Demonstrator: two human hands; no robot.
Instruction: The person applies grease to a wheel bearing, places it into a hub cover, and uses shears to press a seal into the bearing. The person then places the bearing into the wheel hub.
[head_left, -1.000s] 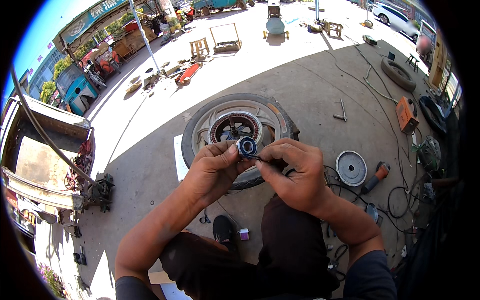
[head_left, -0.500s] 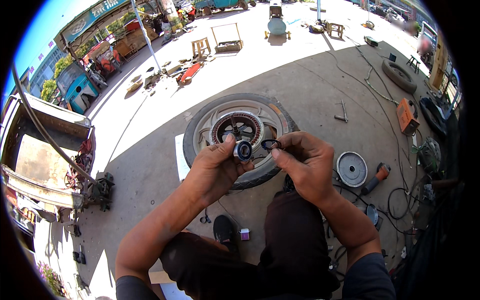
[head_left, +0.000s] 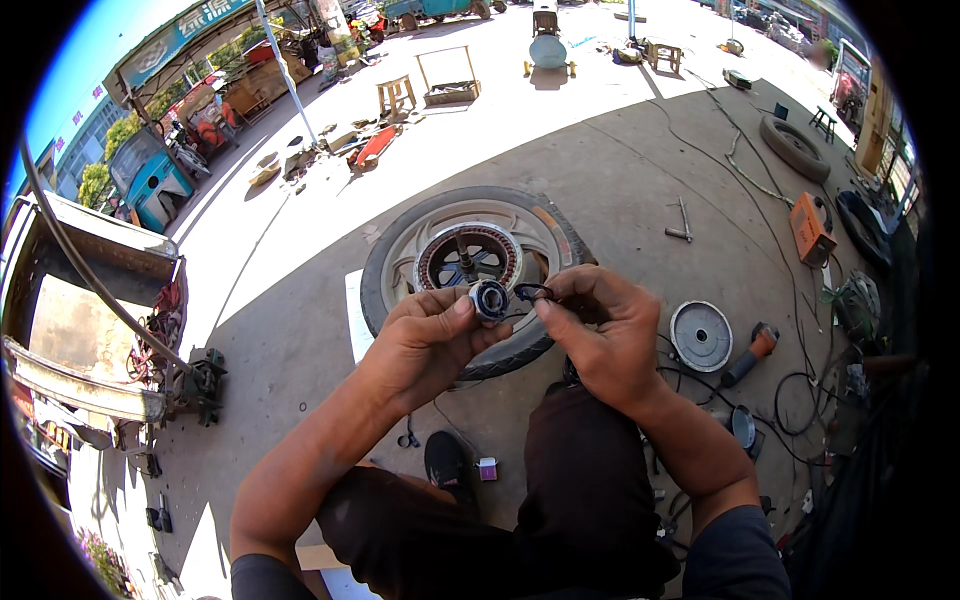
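The left hand [head_left: 428,335] holds a bearing [head_left: 489,299] at its rim, the grip closed with the thumb on one side and the fingers behind; the open face of the bearing is tipped up toward the viewer. The right hand [head_left: 605,335] has a narrow grip, thumb and fingertips pinching a thin black ring [head_left: 533,291] just beside the bearing. Whether the two pieces touch is too small to tell.

One second ago the right fingertips were at the lower edge of the bearing, with a dark strip between them; half a second ago the black ring was drawn off to the right with a clear gap. Now that gap is narrower, and the left hand has barely moved. The wheel [head_left: 535,225] lies where it was, flat on the floor [head_left: 640,260] beyond the hands, its hub open with a reddish winding around the inside. The white car seen at the upper right one second ago is out of view.

As for writing, a teal signboard [head_left: 185,45] at the upper left carries large pale characters, and small purple characters stand near the building [head_left: 85,150] beside it. An orange machine [head_left: 812,230] on the right has small light markings, too small to make out. A small purple-and-white box [head_left: 487,469] sits by the shoe [head_left: 446,460]; any print on it is unreadable.
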